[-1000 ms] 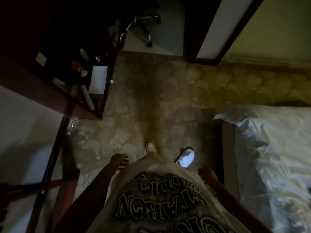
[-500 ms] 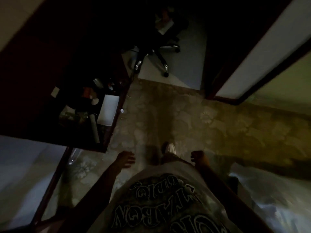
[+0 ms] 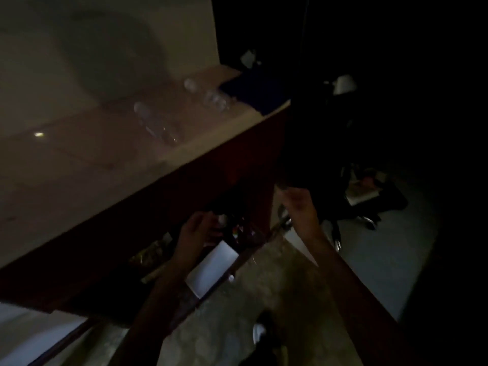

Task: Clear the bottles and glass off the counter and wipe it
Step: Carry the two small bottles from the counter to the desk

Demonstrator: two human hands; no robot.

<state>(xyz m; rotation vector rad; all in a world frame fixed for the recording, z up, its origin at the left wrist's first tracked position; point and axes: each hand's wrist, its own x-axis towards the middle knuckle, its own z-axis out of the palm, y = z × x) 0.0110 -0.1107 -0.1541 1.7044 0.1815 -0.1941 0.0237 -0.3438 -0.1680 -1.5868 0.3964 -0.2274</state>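
The room is dim and the picture is blurred. A pale counter top [image 3: 79, 165] on a dark red cabinet fills the upper left. On it lie clear plastic bottles: one [image 3: 155, 122] near the front edge, another [image 3: 215, 100] further back, and a small clear item [image 3: 190, 84] that may be a glass. My left hand [image 3: 196, 231] reaches under the counter toward the open shelf, fingers apart, holding nothing. My right hand [image 3: 295, 198] is raised at the cabinet's right corner; its fingers are hidden in shadow.
The shelf below holds clutter [image 3: 239, 229], a white sheet [image 3: 212, 268] and a crumpled wrapper [image 3: 150, 253]. A dark pad [image 3: 253, 88] lies at the counter's far end. An office chair [image 3: 353, 202] stands to the right on a pale mat. Patterned carpet [image 3: 237, 313] lies underfoot.
My view has swung up from the floor to the counter. Both hands have risen from my sides, the left to the shelf, the right to the cabinet corner. I have stepped closer.
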